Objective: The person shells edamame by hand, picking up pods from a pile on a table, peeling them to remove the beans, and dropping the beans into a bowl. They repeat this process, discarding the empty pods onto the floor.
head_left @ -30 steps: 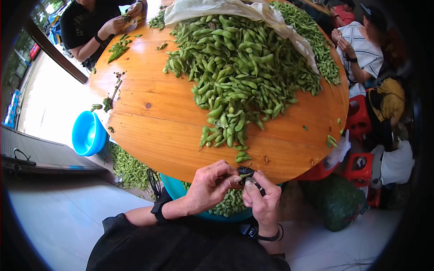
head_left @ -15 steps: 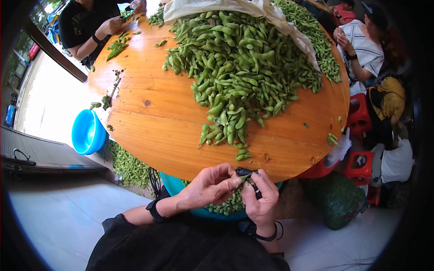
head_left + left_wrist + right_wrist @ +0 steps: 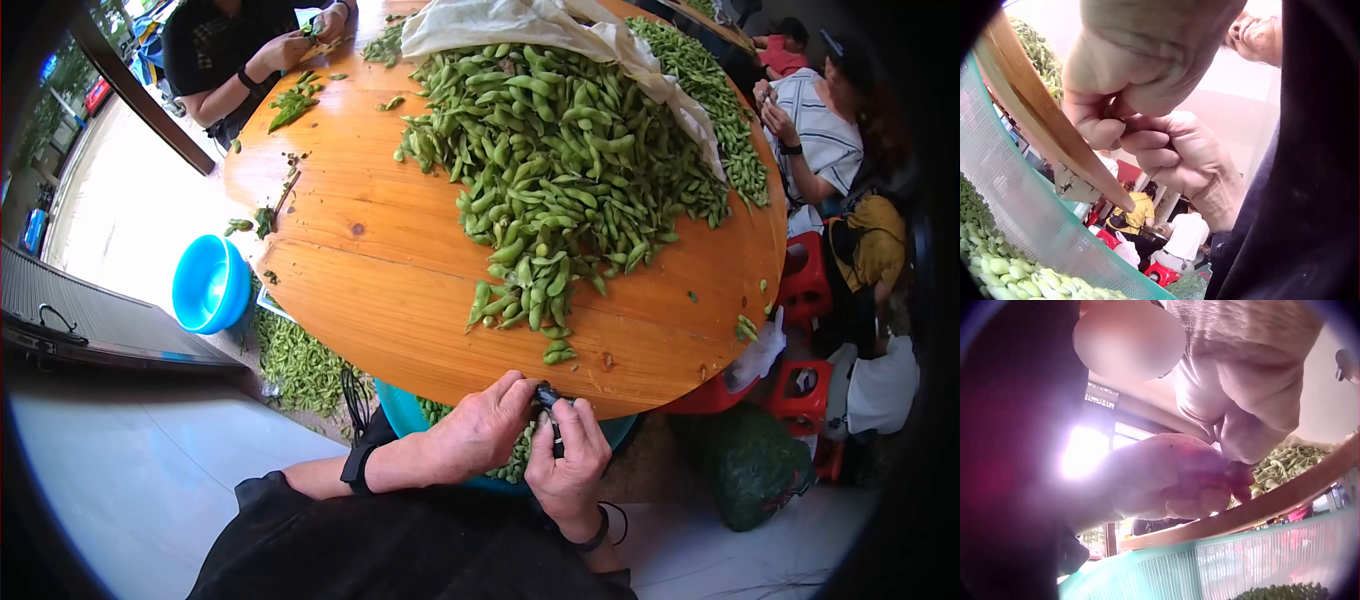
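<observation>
Over the near table edge, the left hand (image 3: 478, 432) and right hand (image 3: 570, 462) meet fingertip to fingertip, pinching a small bean pod mostly hidden between them. Dark coverings (image 3: 549, 397) show at the right hand's fingers. The left wrist view has the left hand (image 3: 1147, 59) above, its curled fingers touching those of the right hand (image 3: 1175, 147). Both hands also meet in the right wrist view, the right (image 3: 1247, 381) above the left (image 3: 1160, 478). Beyond them, a large heap of green pods (image 3: 560, 170) lies on the round wooden table (image 3: 370, 310).
Below the hands stands a teal basket (image 3: 400, 408) containing shelled beans (image 3: 1007, 269). A blue basin (image 3: 210, 285) is at the left, with pods (image 3: 300, 370) on the floor. Pale cloth (image 3: 520, 22) borders the heap. Other people sit around, near red stools (image 3: 802, 387).
The head view has shifted, so the table and heap appear farther right. Both hands remain together; the left hand has turned slightly, and the green pod between the fingertips is less visible.
</observation>
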Tool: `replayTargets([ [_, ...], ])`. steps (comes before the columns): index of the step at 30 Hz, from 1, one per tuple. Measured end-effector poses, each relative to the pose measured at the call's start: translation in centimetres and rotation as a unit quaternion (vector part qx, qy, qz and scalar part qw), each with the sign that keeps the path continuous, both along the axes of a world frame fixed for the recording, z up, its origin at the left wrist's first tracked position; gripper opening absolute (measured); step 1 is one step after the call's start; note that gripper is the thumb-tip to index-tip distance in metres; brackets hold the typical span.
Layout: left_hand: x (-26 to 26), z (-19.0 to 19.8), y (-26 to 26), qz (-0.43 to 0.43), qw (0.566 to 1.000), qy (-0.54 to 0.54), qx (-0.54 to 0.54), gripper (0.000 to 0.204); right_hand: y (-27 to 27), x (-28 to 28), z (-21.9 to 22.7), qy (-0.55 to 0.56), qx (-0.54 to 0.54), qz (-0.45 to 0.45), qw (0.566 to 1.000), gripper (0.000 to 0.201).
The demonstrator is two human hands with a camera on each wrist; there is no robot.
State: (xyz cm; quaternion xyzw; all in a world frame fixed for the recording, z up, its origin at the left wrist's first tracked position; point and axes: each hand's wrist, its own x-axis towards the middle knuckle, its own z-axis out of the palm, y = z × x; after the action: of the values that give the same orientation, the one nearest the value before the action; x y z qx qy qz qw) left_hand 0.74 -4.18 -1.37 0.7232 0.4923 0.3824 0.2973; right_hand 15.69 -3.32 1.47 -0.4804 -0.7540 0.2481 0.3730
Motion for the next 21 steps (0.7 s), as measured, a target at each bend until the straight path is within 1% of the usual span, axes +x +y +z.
replayTargets([
  [1, -0.3, 0.0, 0.0, -0.003, 0.999, -0.023, -0.022, 0.039, 0.0, -0.1, -0.1, -0.01, 0.023, -0.004, 1.0, 0.015],
  [2, -0.5, 0.1, -0.1, -0.005, 0.998, -0.046, -0.044, 0.041, 0.0, -0.1, -0.2, -0.006, 0.018, -0.004, 1.0, 0.015],
  [3, -0.8, 0.4, -0.1, -0.005, 0.998, -0.046, -0.044, 0.041, 0.0, 0.2, 0.0, -0.006, 0.018, -0.004, 1.0, 0.015],
  [5, -1.6, 1.5, 0.2, -0.09, 0.987, -0.1, -0.088, 0.04, 0.3, 1.8, 0.6, 0.0, -0.005, -0.006, 1.0, 0.013],
  [6, -2.4, 1.7, 0.4, -0.142, 0.984, -0.055, -0.087, 0.036, 0.7, 3.3, 0.6, 0.019, -0.021, -0.001, 1.0, 0.013],
  [7, -3.2, 2.3, 0.6, -0.141, 0.985, -0.055, -0.087, 0.036, 0.5, 5.3, 1.1, 0.04, -0.079, -0.022, 0.996, 0.015],
  [9, -4.5, 3.4, 1.0, -0.163, 0.981, -0.026, -0.105, 0.029, 0.4, 9.9, 3.5, -0.053, -0.145, -0.034, 0.987, 0.012],
  [10, -5.0, 3.6, 1.3, -0.117, 0.989, -0.025, -0.082, 0.027, 0.2, 12.9, 4.0, -0.146, -0.138, -0.006, 0.98, 0.015],
  [11, -5.4, 3.7, 1.7, -0.063, 0.995, -0.023, -0.067, 0.022, -0.2, 15.2, 4.5, -0.174, -0.189, -0.016, 0.966, 0.019],
  [12, -5.6, 3.5, 2.3, 0.02, 0.999, 0.008, -0.032, 0.019, -1.0, 16.9, 3.9, -0.175, -0.159, -0.058, 0.97, 0.016],
  [13, -5.9, 3.1, 2.9, 0.105, 0.994, 0.04, 0.003, 0.017, -1.4, 18.7, 3.9, -0.249, -0.163, -0.096, 0.95, 0.02],
  [15, -6.4, 2.2, 4.2, 0.211, 0.975, 0.053, 0.054, 0.015, -2.0, 20.5, 2.8, -0.295, -0.114, -0.148, 0.937, 0.024],
  [16, -6.4, 2.0, 4.6, 0.236, 0.97, 0.058, 0.019, 0.015, -2.1, 20.8, 2.1, -0.295, -0.114, -0.147, 0.937, 0.024],
  [17, -6.4, 1.8, 4.9, 0.238, 0.969, 0.058, 0.019, 0.015, -2.1, 21.1, 1.4, -0.299, -0.105, -0.169, 0.933, 0.024],
  [18, -6.3, 1.5, 5.1, 0.227, 0.969, 0.098, 0.016, 0.015, -1.8, 20.5, 1.6, -0.303, -0.096, -0.189, 0.929, 0.025],
  [19, -6.3, 1.3, 5.3, 0.216, 0.967, 0.138, 0.013, 0.015, -1.4, 19.8, 1.8, -0.302, -0.096, -0.187, 0.93, 0.025],
  [21, -6.4, 1.1, 5.2, 0.216, 0.965, 0.145, -0.002, 0.016, -0.4, 17.4, 2.2, -0.252, -0.113, -0.151, 0.949, 0.024],
])
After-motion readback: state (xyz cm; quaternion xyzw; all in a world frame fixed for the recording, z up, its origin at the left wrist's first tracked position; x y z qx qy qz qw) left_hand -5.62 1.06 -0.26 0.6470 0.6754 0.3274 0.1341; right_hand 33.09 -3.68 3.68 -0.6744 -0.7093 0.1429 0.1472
